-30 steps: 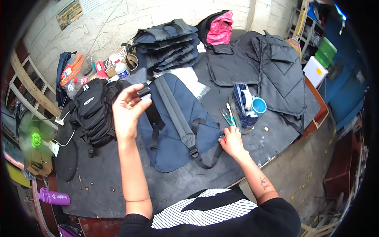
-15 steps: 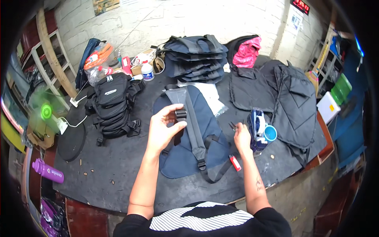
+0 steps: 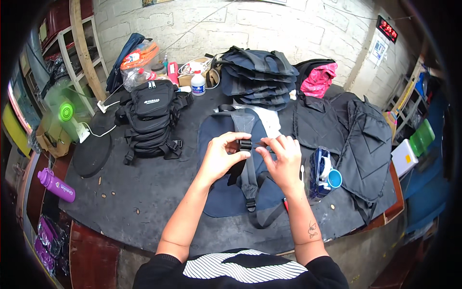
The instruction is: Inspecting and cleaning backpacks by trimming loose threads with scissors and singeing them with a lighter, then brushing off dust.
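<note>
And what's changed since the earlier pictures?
The right hand let go of a small red object, took up a slim dark tool and moved left to the black plastic buckle. The left hand still pinches that buckle; the navy fabric panel stayed put.

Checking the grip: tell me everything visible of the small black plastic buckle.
The small black buckle looks like glossy plastic, roughly rectangular, its finer parts too small to tell. The left hand pinches it between thumb and forefinger over the navy fabric panel; the right hand holds a thin dark tool beside it, contact unclear.
</note>
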Tool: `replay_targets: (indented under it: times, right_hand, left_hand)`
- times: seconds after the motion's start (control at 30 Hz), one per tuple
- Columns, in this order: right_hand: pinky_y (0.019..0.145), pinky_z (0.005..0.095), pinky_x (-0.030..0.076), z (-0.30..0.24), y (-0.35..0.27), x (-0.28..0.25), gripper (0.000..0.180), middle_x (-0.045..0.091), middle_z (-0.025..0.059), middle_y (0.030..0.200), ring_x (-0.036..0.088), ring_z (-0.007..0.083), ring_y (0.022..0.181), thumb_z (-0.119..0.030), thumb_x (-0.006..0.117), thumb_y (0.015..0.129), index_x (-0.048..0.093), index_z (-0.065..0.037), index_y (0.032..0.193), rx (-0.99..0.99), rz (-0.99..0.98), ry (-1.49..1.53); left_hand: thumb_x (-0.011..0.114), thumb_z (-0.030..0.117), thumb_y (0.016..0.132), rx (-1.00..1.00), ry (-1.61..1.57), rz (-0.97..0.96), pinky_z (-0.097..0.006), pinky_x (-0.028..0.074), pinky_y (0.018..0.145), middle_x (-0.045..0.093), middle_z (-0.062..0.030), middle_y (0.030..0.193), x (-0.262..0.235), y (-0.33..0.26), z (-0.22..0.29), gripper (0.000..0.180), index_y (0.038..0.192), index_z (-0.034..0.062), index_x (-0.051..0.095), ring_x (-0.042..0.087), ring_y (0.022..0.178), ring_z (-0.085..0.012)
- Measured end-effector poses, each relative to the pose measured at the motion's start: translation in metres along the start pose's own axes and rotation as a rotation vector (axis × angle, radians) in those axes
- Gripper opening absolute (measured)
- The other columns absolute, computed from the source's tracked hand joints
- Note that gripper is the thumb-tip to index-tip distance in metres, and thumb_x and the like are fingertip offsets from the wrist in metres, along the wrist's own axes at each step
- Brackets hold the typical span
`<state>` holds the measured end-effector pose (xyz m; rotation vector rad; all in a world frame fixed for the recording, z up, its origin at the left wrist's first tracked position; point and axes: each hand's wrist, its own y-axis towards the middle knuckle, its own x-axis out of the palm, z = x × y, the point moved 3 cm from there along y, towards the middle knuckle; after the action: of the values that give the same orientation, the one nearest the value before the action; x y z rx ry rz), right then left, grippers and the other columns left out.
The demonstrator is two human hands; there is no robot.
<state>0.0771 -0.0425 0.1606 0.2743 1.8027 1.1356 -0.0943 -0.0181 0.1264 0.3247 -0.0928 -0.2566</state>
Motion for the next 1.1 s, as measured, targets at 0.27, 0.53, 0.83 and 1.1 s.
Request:
replay_targets:
  times: [0.27, 0.53, 0.83, 1.1]
  right_hand:
    - [0.063, 0.0295, 0.038, 0.007, -0.002, 0.017, 0.019, 0.057, 0.0018, 0.075, 0.051, 0.0133, 0.066, -0.020, 0.070, 0.078, 0.063, -0.005, 0.087, 0.177, -0.020, 0.447]
    - [0.057, 0.0183, 0.032, 0.057, 0.028, 0.010, 0.017, 0.051, -0.0047, 0.074, 0.041, 0.0030, 0.064, -0.020, 0.060, 0.089, 0.058, -0.004, 0.096, 0.595, 0.024, 1.071]
    - [0.048, 0.0166, 0.026, 0.054, 0.033, 0.043, 0.035, 0.051, -0.0055, 0.077, 0.036, 0.0006, 0.054, -0.011, 0.070, 0.080, 0.056, -0.003, 0.111, 0.639, -0.060, 1.349]
    - [0.050, 0.0206, 0.030, 0.066, 0.034, 0.064, 0.027, 0.052, -0.0021, 0.071, 0.034, 0.0043, 0.051, -0.009, 0.057, 0.088, 0.052, -0.002, 0.114, 0.585, -0.038, 1.774]
  left_hand:
    - [0.074, -0.002, 0.072, -0.032, -0.064, -0.063, -0.022, 0.051, 0.069, 0.066, -0.0045, 0.088, 0.003, 0.004, -0.006, 0.036, 0.106, -0.0019, 0.064, 0.061, 0.073, -0.0077]
    - [0.081, 0.011, 0.069, -0.125, 0.222, -0.131, -0.023, 0.050, 0.066, 0.068, -0.0050, 0.078, -0.015, 0.045, 0.004, 0.033, 0.095, -0.0045, 0.068, 0.061, 0.070, -0.0080]
    - [0.078, 0.015, 0.072, -0.132, 0.199, -0.197, -0.021, 0.046, 0.061, 0.069, -0.0050, 0.079, -0.014, 0.065, 0.016, 0.027, 0.092, -0.0010, 0.069, 0.062, 0.070, -0.0075]
    - [0.073, 0.022, 0.078, -0.158, 0.016, -0.291, -0.020, 0.046, 0.061, 0.069, -0.0075, 0.081, -0.011, 0.068, 0.009, 0.027, 0.095, 0.0006, 0.069, 0.064, 0.071, -0.0102]
